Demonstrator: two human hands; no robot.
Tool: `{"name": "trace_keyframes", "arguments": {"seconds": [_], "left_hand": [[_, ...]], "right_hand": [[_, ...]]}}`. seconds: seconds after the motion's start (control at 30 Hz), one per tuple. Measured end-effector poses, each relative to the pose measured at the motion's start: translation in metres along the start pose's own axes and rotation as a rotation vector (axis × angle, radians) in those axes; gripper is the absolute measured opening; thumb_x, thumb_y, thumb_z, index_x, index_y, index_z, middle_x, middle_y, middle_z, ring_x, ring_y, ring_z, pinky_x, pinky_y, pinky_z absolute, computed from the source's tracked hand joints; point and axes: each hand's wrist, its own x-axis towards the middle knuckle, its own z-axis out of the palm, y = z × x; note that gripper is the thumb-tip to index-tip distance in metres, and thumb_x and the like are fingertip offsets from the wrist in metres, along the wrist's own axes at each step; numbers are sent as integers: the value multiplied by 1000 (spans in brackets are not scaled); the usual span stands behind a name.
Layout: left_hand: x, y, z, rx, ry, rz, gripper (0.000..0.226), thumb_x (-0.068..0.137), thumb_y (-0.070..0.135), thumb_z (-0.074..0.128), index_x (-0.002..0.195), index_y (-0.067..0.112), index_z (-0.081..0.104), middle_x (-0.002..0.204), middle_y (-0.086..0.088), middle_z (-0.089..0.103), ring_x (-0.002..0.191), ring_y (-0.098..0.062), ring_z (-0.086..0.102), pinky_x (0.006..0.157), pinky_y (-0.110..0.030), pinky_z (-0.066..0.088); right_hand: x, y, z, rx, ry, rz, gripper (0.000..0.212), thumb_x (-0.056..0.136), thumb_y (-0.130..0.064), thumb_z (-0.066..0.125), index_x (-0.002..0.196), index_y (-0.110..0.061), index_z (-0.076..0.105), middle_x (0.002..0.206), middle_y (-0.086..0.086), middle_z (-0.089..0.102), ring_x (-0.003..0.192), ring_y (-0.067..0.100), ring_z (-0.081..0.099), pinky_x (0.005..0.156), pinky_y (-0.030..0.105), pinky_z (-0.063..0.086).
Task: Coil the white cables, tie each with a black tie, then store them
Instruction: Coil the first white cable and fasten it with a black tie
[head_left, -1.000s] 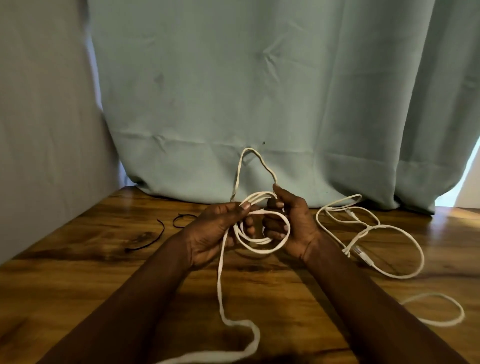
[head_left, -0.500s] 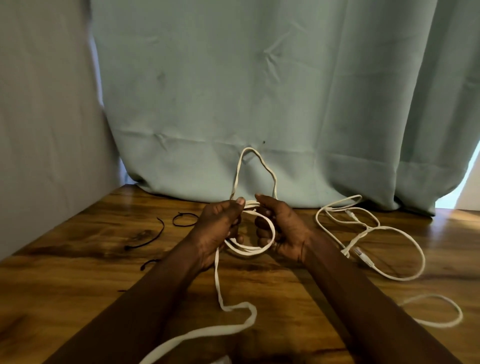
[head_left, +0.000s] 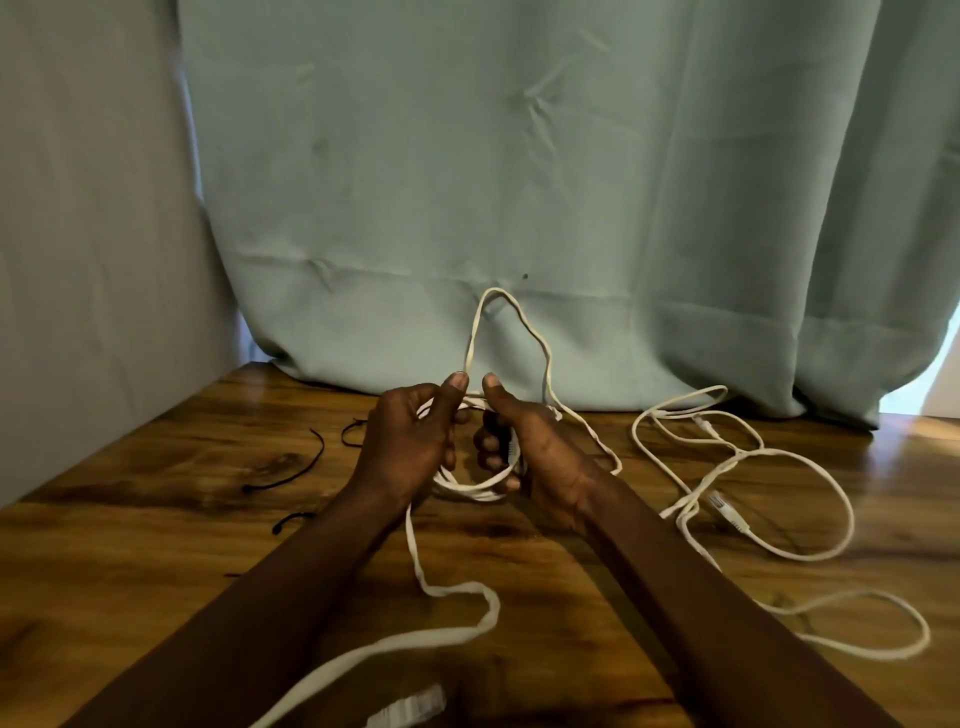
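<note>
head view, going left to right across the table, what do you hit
black ties → left hand → coiled white cable → right hand → loose white cable

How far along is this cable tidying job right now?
Done: nothing looks tied or stored yet. In hand: the left hand and right hand grip a partly wound coil, its loose tail trailing across the table. Left: the second white cable lies uncoiled, and the black ties lie unused.
</note>
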Motion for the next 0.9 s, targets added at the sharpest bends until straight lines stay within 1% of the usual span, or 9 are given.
{"name": "trace_keyframes", "arguments": {"seconds": [0.1,0.2,0.33,0.4,0.47,0.57,0.67,0.8,0.9], "left_hand": [[-1,-1,0,28,9,1,51,98,54,58,76,9,69,52,-9,59,45,-19,56,53,-31,47],[-2,-4,3,-7,-18,-13,54,98,55,57,83,4,70,54,-3,61,46,-21,58,52,-31,48],[-1,-2,5,-37,-21,-8,50,99,49,59,79,5,68,56,-1,59,47,-18,57,45,-25,46],[-1,-2,6,-94,-43,-30,44,100,45,60,82,6,69,54,2,61,47,-15,57,45,-25,46],[1,-4,4,-137,-74,-45,41,100,43,62,87,5,70,57,-3,64,50,-18,58,48,-26,48],[2,-6,1,-171,-113,-59,32,100,38,62,83,12,69,57,2,54,49,-16,50,46,-26,47],[2,-5,2,-194,-164,-59,30,101,35,61,85,11,68,57,3,48,48,-12,46,45,-27,49],[0,-3,3,-182,-185,-60,36,101,39,61,88,6,69,54,-1,42,45,-12,42,47,-29,51],[-3,0,3,-185,-182,-70,40,100,41,61,85,5,69,53,-4,44,44,-14,44,48,-30,51]], "right_hand": [[1,3,0,-15,-43,3,50,97,-63,51,83,-15,55,62,1,46,49,11,42,43,23,30],[-1,0,-1,-20,-72,28,46,94,-59,58,83,-15,59,57,-3,39,49,11,39,44,24,32],[-1,0,-4,321,-116,156,52,99,-55,55,63,-19,47,49,-4,32,47,13,36,53,27,36],[0,2,-3,508,-133,183,52,100,-51,54,60,-18,44,45,-2,35,46,15,40,62,30,45],[0,3,-1,602,-135,185,48,97,-46,56,60,-16,47,46,-1,40,48,17,45,69,33,47],[2,4,0,674,-118,166,39,96,-39,58,68,-13,54,46,-3,39,36,10,39,48,23,45],[4,3,-6,653,-139,168,41,102,-38,50,68,-15,51,41,-6,31,28,5,27,32,17,27],[3,2,-14,487,-159,202,54,102,-49,47,57,-20,39,41,-6,24,29,8,22,35,17,18],[0,2,-12,427,-157,198,56,102,-48,49,53,-22,37,41,-7,22,29,8,20,36,18,17]]}}
